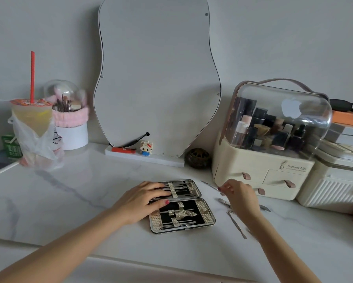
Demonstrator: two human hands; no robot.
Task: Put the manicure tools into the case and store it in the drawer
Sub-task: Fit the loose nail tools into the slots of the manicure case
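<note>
Manicure case [189, 216] lay open on marble counter [79, 190]. Left hand [143, 199] pressed flat on its left edge. Right hand [238, 193] hovered loosely curled over loose tools [237, 224]; grasp unclear. Cosmetics organizer [261, 172] with drawers just beyond, mirror [157, 78] behind.

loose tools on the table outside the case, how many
4 that I can make out: one thin tool just beyond the right hand, one poking out at its left, one tip at its right, one long tool nearer the camera. The hand may hide more.
</note>
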